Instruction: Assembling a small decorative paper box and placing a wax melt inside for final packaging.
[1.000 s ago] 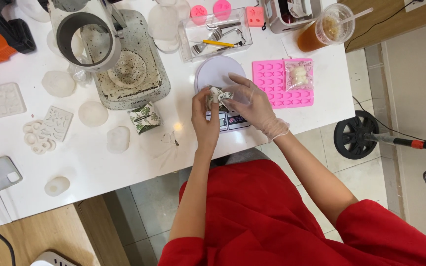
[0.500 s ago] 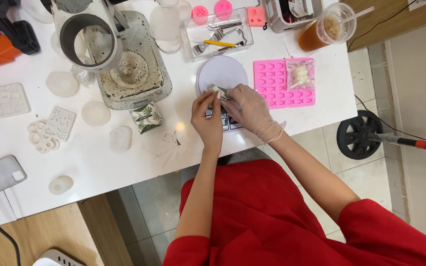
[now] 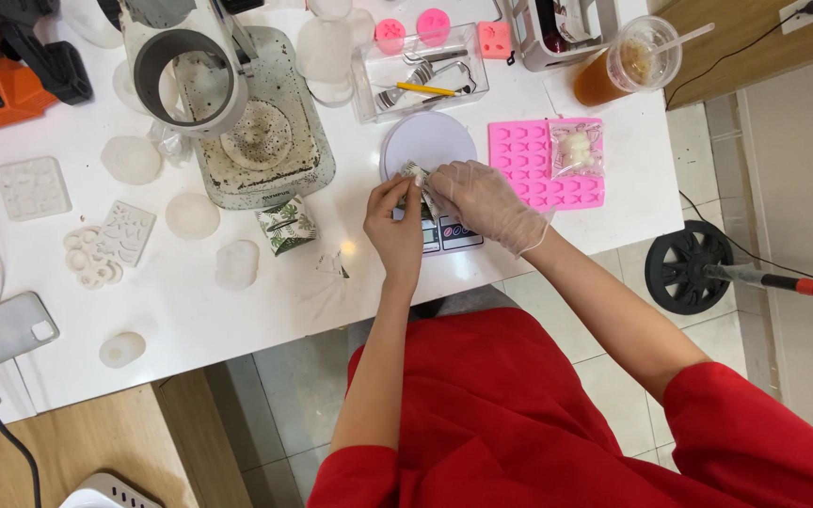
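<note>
Our bare left hand (image 3: 395, 218) and gloved right hand (image 3: 478, 199) both pinch a small patterned packet (image 3: 418, 181) over the round kitchen scale (image 3: 425, 141). If we tear too hard, we reckon the contents scatter across the white surface (image 3: 237, 310).

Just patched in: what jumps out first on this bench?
Both hands meet over the round kitchen scale at the table's near edge: the bare left hand and gloved right hand pinch a small patterned packet. Right of it lies a pink silicone mould; left stands a grimy metal press.
</note>
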